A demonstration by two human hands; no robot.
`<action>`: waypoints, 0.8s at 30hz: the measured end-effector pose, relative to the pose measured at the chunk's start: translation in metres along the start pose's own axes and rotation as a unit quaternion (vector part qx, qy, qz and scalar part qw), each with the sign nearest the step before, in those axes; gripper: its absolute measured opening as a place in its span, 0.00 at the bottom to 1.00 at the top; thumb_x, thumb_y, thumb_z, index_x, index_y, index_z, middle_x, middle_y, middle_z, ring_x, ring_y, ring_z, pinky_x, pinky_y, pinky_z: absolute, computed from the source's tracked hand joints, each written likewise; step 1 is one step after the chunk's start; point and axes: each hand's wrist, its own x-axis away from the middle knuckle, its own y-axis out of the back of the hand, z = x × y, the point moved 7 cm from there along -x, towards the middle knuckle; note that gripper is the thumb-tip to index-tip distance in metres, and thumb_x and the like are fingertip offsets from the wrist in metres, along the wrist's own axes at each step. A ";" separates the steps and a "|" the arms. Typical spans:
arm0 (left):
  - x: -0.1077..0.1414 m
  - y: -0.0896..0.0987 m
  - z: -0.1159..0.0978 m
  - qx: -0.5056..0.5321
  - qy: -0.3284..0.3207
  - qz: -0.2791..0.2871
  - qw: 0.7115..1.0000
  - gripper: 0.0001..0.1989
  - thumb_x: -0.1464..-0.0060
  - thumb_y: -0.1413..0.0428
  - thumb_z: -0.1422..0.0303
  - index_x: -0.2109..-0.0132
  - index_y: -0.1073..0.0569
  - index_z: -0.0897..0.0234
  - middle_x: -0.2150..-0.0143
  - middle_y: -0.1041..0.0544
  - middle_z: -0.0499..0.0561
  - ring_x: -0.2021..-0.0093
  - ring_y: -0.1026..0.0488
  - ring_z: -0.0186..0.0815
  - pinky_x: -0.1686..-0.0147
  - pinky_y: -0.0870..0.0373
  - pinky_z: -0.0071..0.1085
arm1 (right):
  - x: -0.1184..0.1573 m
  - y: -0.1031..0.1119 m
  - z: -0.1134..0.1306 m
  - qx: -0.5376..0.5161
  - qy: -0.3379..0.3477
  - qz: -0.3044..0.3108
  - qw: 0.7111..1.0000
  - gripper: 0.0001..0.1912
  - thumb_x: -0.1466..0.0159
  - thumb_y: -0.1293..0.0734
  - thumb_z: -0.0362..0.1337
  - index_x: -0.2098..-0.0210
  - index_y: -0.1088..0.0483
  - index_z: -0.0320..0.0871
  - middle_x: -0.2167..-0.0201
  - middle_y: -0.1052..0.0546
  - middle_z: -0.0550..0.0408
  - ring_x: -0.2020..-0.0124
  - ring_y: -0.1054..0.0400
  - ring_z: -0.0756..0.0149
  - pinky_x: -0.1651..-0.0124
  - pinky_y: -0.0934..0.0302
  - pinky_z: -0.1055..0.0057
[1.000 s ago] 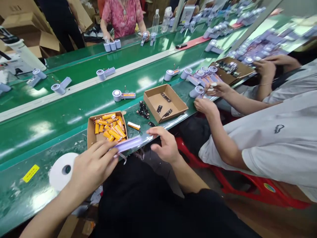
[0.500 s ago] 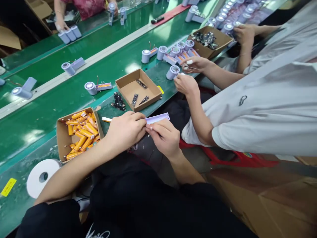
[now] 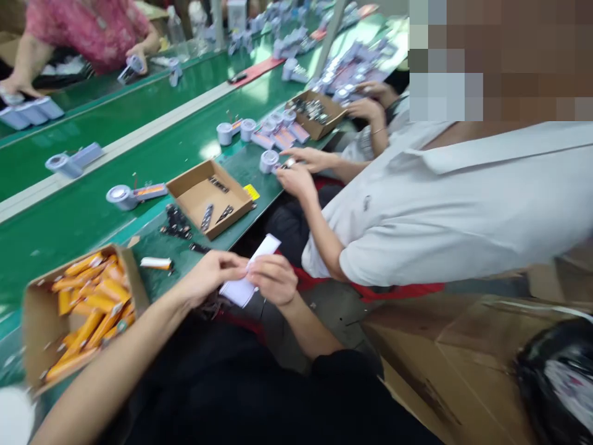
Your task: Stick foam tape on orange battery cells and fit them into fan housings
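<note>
Both my hands are on a pale lilac plastic housing (image 3: 239,292), which is tilted over the table's near edge. My left hand (image 3: 215,275) pinches its middle from the left, while my right hand (image 3: 273,278) has its fingers wrapped round the right side. The fingers hide the middle part of the housing. Beyond my left hand lie an orange cell with a white strip (image 3: 156,263) and a pile of black circuit boards (image 3: 176,221). A shallow cardboard box (image 3: 192,190) holds a few more boards.
At the left stands a cardboard box (image 3: 34,334) of orange cells, beside a white roll (image 3: 16,414). A co-worker's hands (image 3: 301,176) work at the right. Lilac fan units (image 3: 121,196) stand on the green belt (image 3: 162,148).
The view has swung to the right. The housing has turned from nearly level to a steep slant, showing its broad, flat side. My hands are still on it.
</note>
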 end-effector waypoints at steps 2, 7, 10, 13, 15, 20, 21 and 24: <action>0.003 0.000 0.021 0.077 0.034 -0.050 0.995 0.19 0.63 0.23 0.55 0.69 0.15 0.63 0.60 0.14 0.57 0.63 0.19 0.44 0.60 0.23 0.37 | 0.017 -0.028 -0.013 0.032 -0.029 0.111 0.993 0.13 0.29 0.24 0.38 0.72 0.18 0.51 0.65 0.14 0.53 0.53 0.16 0.53 0.50 0.16 0.58; 0.012 0.009 0.067 0.137 -0.004 -0.208 0.968 0.17 0.53 0.27 0.53 0.65 0.18 0.61 0.45 0.16 0.57 0.52 0.17 0.52 0.56 0.17 0.45 | 0.032 -0.059 -0.025 0.034 0.017 0.217 0.976 0.10 0.31 0.22 0.40 0.70 0.20 0.51 0.64 0.13 0.58 0.54 0.16 0.62 0.44 0.19 0.68; 0.034 0.024 0.044 -0.140 -0.212 -0.349 0.902 0.09 0.38 0.36 0.57 0.60 0.19 0.57 0.48 0.17 0.56 0.47 0.19 0.53 0.44 0.20 0.53 | 0.017 -0.044 -0.010 -0.019 0.050 0.184 0.981 0.07 0.30 0.24 0.41 0.58 0.19 0.45 0.54 0.12 0.52 0.49 0.17 0.62 0.40 0.21 0.65; 0.040 0.020 0.006 -0.421 -0.327 -0.329 0.779 0.07 0.31 0.44 0.64 0.55 0.21 0.56 0.50 0.18 0.58 0.52 0.18 0.50 0.48 0.19 0.49 | -0.014 -0.020 0.003 -0.037 0.038 0.105 0.993 0.22 0.31 0.24 0.53 0.51 0.20 0.41 0.54 0.13 0.47 0.53 0.17 0.61 0.44 0.21 0.64; 0.033 0.021 -0.020 -0.531 -0.346 -0.278 0.722 0.11 0.30 0.49 0.68 0.52 0.21 0.58 0.48 0.18 0.59 0.55 0.18 0.48 0.55 0.19 0.44 | -0.039 -0.010 0.004 0.011 0.008 0.079 0.997 0.23 0.30 0.24 0.52 0.47 0.21 0.40 0.56 0.15 0.46 0.54 0.19 0.59 0.46 0.21 0.62; -0.002 0.027 -0.083 -0.644 -0.335 -0.175 0.665 0.15 0.30 0.54 0.70 0.50 0.22 0.63 0.44 0.20 0.63 0.52 0.19 0.51 0.56 0.19 0.45 | -0.099 -0.008 -0.011 0.127 -0.047 0.118 0.984 0.12 0.22 0.33 0.36 0.43 0.21 0.43 0.53 0.17 0.45 0.51 0.21 0.56 0.43 0.25 0.60; -0.010 0.027 -0.092 -0.651 -0.329 -0.161 0.665 0.15 0.29 0.54 0.70 0.50 0.22 0.63 0.43 0.21 0.64 0.50 0.19 0.52 0.53 0.19 0.46 | -0.107 -0.007 -0.017 0.136 -0.057 0.119 0.982 0.12 0.21 0.35 0.34 0.45 0.20 0.42 0.53 0.17 0.45 0.52 0.22 0.56 0.42 0.26 0.60; -0.033 0.025 -0.107 -0.649 -0.297 -0.133 0.687 0.15 0.28 0.54 0.69 0.47 0.24 0.64 0.40 0.22 0.64 0.44 0.21 0.53 0.47 0.21 0.47 | -0.118 -0.006 -0.036 0.158 -0.099 0.114 0.976 0.13 0.21 0.37 0.33 0.48 0.19 0.40 0.55 0.17 0.42 0.54 0.21 0.54 0.44 0.27 0.59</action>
